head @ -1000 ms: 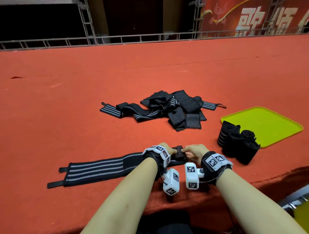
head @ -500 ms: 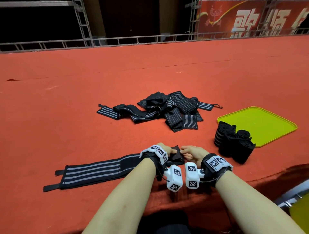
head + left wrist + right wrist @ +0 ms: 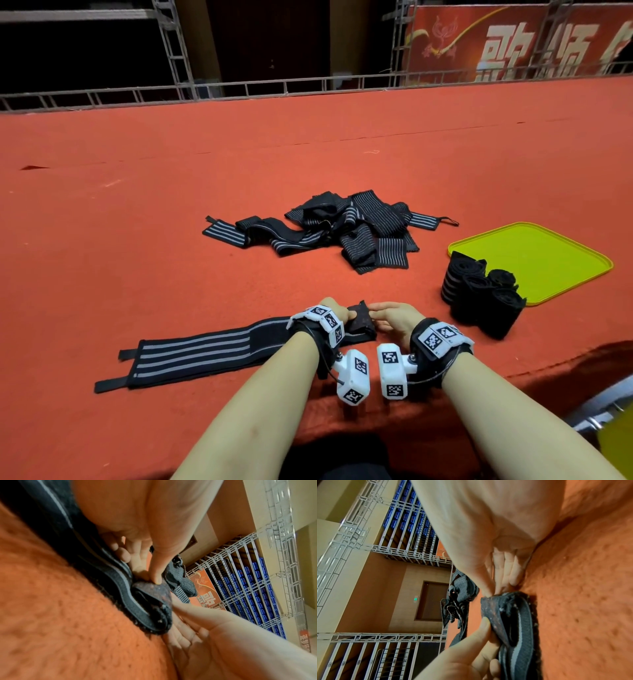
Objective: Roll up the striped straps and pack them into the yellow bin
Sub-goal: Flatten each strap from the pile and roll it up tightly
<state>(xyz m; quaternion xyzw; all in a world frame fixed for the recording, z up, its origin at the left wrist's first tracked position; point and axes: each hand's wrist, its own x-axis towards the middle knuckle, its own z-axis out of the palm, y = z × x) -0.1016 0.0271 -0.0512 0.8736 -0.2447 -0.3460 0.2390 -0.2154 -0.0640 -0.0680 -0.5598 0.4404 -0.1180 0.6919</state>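
- Red carpeted stage floor (image 3: 171, 222) underneath everything, railing and red banner at the far edge; same spot as a second ago, only the head view tipped slightly.
- Loose heap of striped straps (image 3: 346, 236) at centre, well beyond the hands, untouched since a second ago; plenty left to roll, by the look of it.
- Yellow bin (image 3: 548, 260), a shallow tray, far right, with no roll lying fully inside.
- Finished rolls (image 3: 479, 294) bunched at the bin's near-left corner, mostly on the carpet, touching or overlapping its rim; packing seemingly not done yet.
- Working strap (image 3: 191, 353) flat on the near carpet, running left from the hands, stripes up, two tabs at its far-left end; most of its length not yet rolled.
- Rolled end (image 3: 359, 318) between the two hands, now turned over onto the strap: a first curl where a second ago only a small dark tab showed; likely the very start of this roll, so tightness matters here.
- Left hand (image 3: 334, 310) at the curl's left side, thumb tip (image 3: 157, 580) pressing the fuzzy flap down against the fingers, pinching it.
- Right hand (image 3: 394, 317) at the curl's right side, fingers (image 3: 505, 573) fairly straight and touching the end, thumb on top; more a light steadying touch than a firm pinch.
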